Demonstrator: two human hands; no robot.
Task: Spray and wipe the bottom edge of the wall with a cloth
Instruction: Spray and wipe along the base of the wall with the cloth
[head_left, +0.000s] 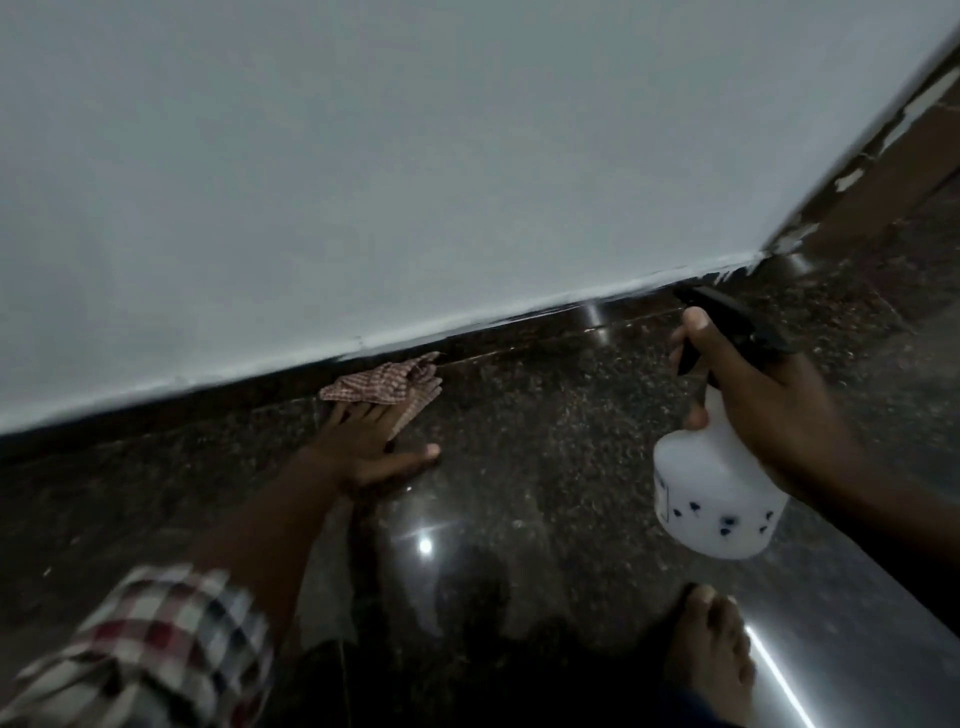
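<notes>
The pale wall (415, 156) fills the upper view, and its bottom edge (519, 325), a dark polished strip under the paint line, is the landmark here. The speckled stone floor (545, 467) runs out from that edge toward the person.

The white spray bottle (717, 493) hangs off the floor, near the edge, with its black nozzle pointing at the edge's right-hand stretch. The right hand (763, 395) is curled round the bottle's neck with a finger at the trigger.

The checked cloth (384, 384) lies bunched against the edge, further left along it than the nozzle. The left hand (363, 441) lies flat with its fingers spread, fingertips pressing the cloth's near side and the thumb out on the floor.

This looks like the spraying step, with the wipe waiting. Next likely calls for a trigger squeeze aimed at the strip, then sliding the cloth rightward along the edge under steady pressure.
</notes>
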